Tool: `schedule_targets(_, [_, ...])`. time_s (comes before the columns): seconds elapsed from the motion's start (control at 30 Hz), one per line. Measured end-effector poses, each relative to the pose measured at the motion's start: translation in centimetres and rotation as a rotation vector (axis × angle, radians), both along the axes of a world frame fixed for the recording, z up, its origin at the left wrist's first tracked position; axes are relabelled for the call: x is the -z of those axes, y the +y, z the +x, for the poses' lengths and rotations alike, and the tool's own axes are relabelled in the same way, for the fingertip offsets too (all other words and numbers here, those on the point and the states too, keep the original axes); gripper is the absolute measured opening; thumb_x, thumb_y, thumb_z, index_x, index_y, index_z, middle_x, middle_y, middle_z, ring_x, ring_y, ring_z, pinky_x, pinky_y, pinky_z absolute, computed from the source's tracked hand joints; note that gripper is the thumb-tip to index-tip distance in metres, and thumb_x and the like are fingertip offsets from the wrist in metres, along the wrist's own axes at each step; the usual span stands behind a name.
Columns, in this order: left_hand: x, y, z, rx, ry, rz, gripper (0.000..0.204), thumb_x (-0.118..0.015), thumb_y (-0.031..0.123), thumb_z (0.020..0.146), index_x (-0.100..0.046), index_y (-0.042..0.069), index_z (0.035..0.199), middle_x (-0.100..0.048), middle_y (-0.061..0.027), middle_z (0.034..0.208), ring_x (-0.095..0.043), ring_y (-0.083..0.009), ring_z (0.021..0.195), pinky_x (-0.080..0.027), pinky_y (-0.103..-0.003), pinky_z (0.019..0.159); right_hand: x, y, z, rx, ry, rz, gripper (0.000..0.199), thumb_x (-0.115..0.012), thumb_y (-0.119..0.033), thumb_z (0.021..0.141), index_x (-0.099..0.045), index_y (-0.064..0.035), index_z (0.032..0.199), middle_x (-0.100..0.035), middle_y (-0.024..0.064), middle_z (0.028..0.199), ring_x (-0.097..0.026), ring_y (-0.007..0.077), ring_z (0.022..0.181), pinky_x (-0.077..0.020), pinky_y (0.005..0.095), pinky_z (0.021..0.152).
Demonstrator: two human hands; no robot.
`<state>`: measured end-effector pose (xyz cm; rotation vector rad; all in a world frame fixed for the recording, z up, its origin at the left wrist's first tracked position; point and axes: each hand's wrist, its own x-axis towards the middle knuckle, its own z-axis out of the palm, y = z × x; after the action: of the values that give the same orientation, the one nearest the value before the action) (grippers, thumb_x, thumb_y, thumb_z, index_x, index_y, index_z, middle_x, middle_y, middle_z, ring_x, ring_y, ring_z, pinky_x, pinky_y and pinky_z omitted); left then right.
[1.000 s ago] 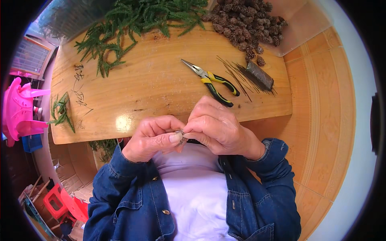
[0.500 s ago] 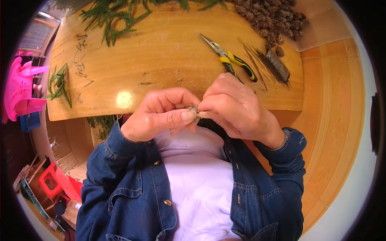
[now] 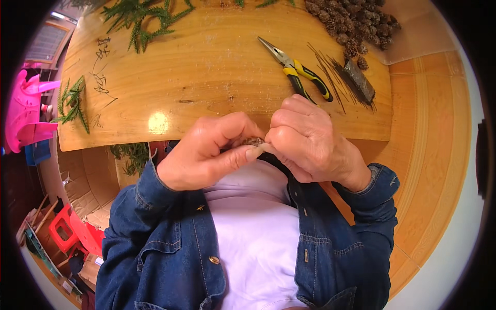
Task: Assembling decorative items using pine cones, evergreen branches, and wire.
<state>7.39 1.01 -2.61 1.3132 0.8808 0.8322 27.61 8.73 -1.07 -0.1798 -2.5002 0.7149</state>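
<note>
Close to my chest, at the table's near edge, my left hand (image 3: 204,155) is closed around a small brown pine cone (image 3: 253,141), gripping it between thumb and fingers. Only a sliver of the cone shows. My right hand (image 3: 312,139) is curled in a pinch right against the cone's end, its fingertips meeting those of the left. Whatever sits in that pinch is hidden. Just beyond the right hand lie needle-nose pliers (image 3: 293,70) with yellow and black handles, jaws slightly apart. To their right are loose thin dark wires (image 3: 330,77) and a wrapped bundle of wire (image 3: 359,81).
A heap of pine cones (image 3: 354,20) covers the far right of the wooden table (image 3: 206,77). Green artificial sprigs (image 3: 147,23) lie at the far left, another sprig (image 3: 75,103) at the left edge. Left of the table are a pink chair (image 3: 26,111) and a red stool (image 3: 75,230).
Both hands have drawn slightly apart. My right hand has shifted a little to the right and its fist has turned, while the left keeps the pine cone.
</note>
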Motion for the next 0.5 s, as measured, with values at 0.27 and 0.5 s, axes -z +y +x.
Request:
schedule_targets(0.27, [-0.2,-0.1,1.5,-0.249,0.375,0.647,0.017,-0.066,0.004,0.081,-0.057,-0.001,0.094,-0.056,-0.0121,0.080,-0.056,-0.0218,0.064,-0.044,-0.030,0.056,0.6,-0.7,-0.1,0.151,0.084,-0.209,0.014,-0.063,0.001,0.078,-0.050,-0.0013,0.071,-0.043,0.0106,0.064,-0.042,0.0273,0.054,-0.0322,0.0361,0.049])
schedule_targets(0.5, [-0.3,0.7,1.0,-0.110,0.115,0.307,0.020,-0.066,0.004,0.078,-0.055,0.000,0.094,-0.055,-0.0133,0.079,-0.056,-0.0281,0.067,-0.046,-0.032,0.057,-0.5,-0.1,0.4,0.089,0.062,-0.054,0.013,-0.062,0.001,0.079,-0.051,0.0005,0.072,-0.043,0.0112,0.065,-0.041,0.0277,0.054,-0.0322,0.0361,0.049])
